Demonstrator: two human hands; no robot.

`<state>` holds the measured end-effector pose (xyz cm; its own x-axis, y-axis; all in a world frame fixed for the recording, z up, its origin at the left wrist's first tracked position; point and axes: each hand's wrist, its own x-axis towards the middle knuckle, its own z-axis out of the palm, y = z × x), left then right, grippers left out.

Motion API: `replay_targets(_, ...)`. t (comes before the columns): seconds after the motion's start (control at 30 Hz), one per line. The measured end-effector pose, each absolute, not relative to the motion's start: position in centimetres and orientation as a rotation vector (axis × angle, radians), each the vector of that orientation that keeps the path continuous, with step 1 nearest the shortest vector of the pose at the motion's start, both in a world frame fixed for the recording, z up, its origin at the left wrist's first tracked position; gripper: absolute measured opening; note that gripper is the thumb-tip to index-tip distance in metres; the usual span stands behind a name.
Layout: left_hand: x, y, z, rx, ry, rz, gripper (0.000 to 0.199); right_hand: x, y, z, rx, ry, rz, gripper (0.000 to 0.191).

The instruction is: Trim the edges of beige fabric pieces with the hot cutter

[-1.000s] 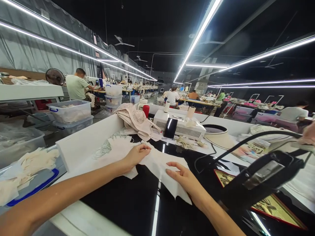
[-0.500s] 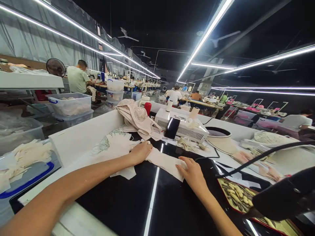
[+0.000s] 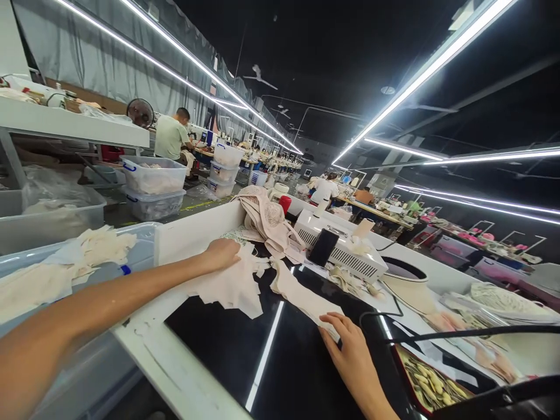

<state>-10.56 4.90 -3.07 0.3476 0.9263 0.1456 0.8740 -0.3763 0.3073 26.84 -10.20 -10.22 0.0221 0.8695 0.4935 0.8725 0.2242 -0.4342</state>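
Note:
A pale cream fabric piece [image 3: 301, 291], curved and strip-like, lies on the glossy black tabletop [image 3: 219, 350]. At its near right end my right hand [image 3: 347, 344] rests with fingers stretched out, the fingertips touching the cloth. Over to the left, my left hand [image 3: 222, 255] is at the far edge of a pile of pale cut fabric pieces [image 3: 231, 286]. Its fingers are turned down and mostly hidden behind the hand. Greenish lace [image 3: 236, 235] shows just behind it. A stack of beige bra pieces [image 3: 266, 219] with lace lies at the back.
Behind stand a white slotted machine [image 3: 350, 251], a dark phone [image 3: 322, 246] and a red-topped item [image 3: 284, 203]. A sun visor [image 3: 409, 283] and a tray of small yellowish pieces [image 3: 431, 379] lie right, crossed by a black cable [image 3: 459, 333]. Plastic bins [image 3: 153, 175] stand left; a co-worker [image 3: 170, 137] sits beyond.
My left hand has left the fabric strip and moved left to the pile of pieces. My right hand remains at the strip's end. The view has swung left and tilted.

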Motion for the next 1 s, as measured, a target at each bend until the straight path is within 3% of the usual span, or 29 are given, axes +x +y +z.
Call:
replay_targets(0.73,-13.0,6.3,-7.3,2.258,1.555,0.726,0.035,20.6,-12.7,-10.2,-1.298,-2.251,-0.022,0.018)
replay_targets(1.0,-13.1,5.1,-5.9,2.176,1.497,0.967,0.022,18.9,-14.6,-9.1,-1.367,-2.177,0.262,0.021)
